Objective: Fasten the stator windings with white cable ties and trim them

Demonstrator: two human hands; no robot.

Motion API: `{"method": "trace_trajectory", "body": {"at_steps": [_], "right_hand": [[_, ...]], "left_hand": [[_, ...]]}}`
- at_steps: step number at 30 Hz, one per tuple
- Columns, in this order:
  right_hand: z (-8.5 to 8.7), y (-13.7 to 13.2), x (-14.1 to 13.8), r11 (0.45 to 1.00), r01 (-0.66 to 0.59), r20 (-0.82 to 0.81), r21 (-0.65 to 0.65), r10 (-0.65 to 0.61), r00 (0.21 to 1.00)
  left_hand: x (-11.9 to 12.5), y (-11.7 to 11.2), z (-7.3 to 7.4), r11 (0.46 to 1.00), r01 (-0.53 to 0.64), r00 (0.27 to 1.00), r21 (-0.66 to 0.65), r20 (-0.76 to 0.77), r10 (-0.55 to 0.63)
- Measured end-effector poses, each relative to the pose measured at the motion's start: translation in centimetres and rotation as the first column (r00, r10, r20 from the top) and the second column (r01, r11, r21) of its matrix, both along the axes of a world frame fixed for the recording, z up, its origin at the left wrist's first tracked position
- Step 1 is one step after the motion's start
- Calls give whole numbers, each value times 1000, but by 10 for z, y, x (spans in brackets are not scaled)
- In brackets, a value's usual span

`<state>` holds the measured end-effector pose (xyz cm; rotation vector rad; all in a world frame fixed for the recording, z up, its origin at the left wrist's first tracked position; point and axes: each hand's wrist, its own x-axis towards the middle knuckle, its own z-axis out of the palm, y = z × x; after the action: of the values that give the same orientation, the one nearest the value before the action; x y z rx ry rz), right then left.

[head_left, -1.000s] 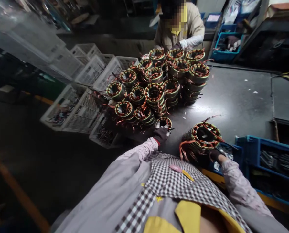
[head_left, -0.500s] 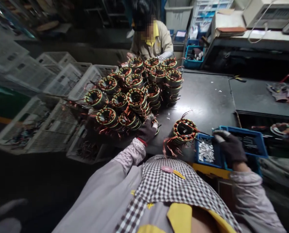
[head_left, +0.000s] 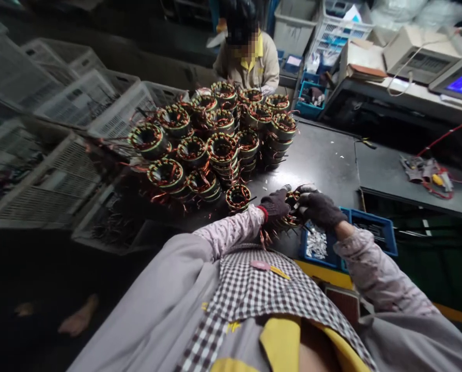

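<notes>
Both my gloved hands meet over one wound stator with copper coils and loose orange leads, at the near edge of the dark table. My left hand curls on its left side. My right hand covers its right side, fingers bent and pinched at the top. Most of that stator is hidden under the hands. A small stator lies just to the left of my left hand.
A pile of several stacked stators fills the table's left. A blue bin with small white pieces sits at the right. White mesh crates line the left. A person in a beige jacket works at the far end.
My right hand left the blue bin and came left onto the stator. My left hand moved right from the small stator onto the same one.
</notes>
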<state>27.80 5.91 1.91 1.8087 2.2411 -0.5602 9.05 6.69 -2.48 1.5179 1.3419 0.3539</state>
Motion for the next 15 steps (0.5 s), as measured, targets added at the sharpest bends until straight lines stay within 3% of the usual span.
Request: {"method": "trace_trajectory", "body": {"at_steps": [3, 7, 9, 12, 15], "right_hand": [[-5, -7, -2, 998, 57, -34, 21, -57, 998], [-18, -32, -11, 975, 170, -159, 141, -147, 976], [-24, -40, -9, 964, 217, -274, 154, -169, 947], [-33, -37, 3, 939, 320, -479, 125, -226, 849], [-47, -23, 18, 899, 437, -690, 25, -301, 658]], "left_hand": [[-5, 4, 6, 996, 69, 997, 55, -24, -68], [-17, -8, 21, 967, 105, 994, 231, -65, -92], [-26, -14, 29, 937, 209, 978, 279, -74, -196], [-33, -17, 41, 873, 408, 913, 266, -103, -395], [-27, -10, 51, 745, 628, 771, 226, -314, -554]]}}
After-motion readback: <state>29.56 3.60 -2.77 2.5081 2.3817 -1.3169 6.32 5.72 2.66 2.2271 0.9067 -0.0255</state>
